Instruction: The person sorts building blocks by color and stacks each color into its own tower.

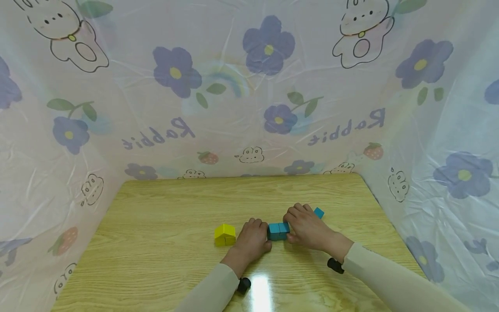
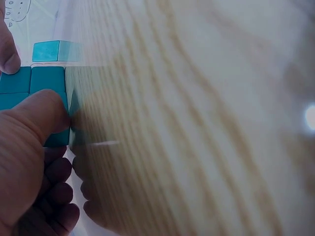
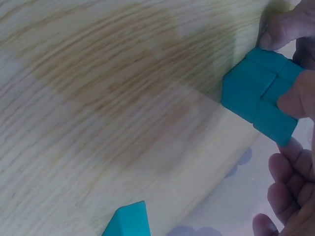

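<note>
Several blue blocks stand pressed together on the table between my two hands. My left hand holds their left side, its thumb lying against the near face in the left wrist view. From the other side, my right hand grips the same blocks, with its thumb on the near face and its fingers behind. Fine seams run between the blocks in both wrist views. Just past the right hand lies a separate blue block, which shows a slanted side in the right wrist view.
Left of my left hand stands a small group of yellow blocks with a peaked top. Patterned cloth walls the wooden table at the back and both sides. Black wrist cameras hang beneath the sleeves.
</note>
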`<control>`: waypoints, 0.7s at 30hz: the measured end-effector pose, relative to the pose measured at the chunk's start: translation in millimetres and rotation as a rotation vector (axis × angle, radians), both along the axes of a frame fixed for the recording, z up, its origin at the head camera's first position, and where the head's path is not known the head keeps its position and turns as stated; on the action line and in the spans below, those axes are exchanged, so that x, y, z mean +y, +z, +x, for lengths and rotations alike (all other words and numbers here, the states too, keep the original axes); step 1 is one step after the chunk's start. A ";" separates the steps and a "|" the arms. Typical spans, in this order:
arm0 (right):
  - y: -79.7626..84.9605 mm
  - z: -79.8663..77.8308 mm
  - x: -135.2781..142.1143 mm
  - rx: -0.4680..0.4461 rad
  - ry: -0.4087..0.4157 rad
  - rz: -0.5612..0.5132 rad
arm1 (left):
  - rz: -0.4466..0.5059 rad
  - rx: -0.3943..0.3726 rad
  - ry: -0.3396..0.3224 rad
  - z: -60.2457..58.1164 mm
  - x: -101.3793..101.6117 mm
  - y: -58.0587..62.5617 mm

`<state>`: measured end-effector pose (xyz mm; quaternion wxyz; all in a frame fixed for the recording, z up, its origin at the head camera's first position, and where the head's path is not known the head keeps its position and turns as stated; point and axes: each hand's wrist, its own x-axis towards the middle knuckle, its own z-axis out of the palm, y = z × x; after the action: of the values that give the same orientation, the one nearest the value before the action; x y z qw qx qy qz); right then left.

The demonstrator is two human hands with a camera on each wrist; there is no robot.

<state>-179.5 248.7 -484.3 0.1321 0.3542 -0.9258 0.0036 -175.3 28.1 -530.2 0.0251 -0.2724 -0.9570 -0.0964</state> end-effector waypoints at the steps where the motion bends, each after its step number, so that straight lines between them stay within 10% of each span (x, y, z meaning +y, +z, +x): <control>1: 0.3 0.0 -0.3 -0.002 -0.001 0.000 | 0.002 -0.001 0.001 0.0 0.1 0.0; 21: 0.8 -0.7 -1.4 -0.010 -0.009 0.015 | 0.004 -0.008 0.001 -0.1 -0.2 2.0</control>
<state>-180.2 247.4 -483.6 0.1248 0.3510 -0.9280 -0.0023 -175.4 27.8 -528.2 0.0220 -0.2716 -0.9571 -0.0991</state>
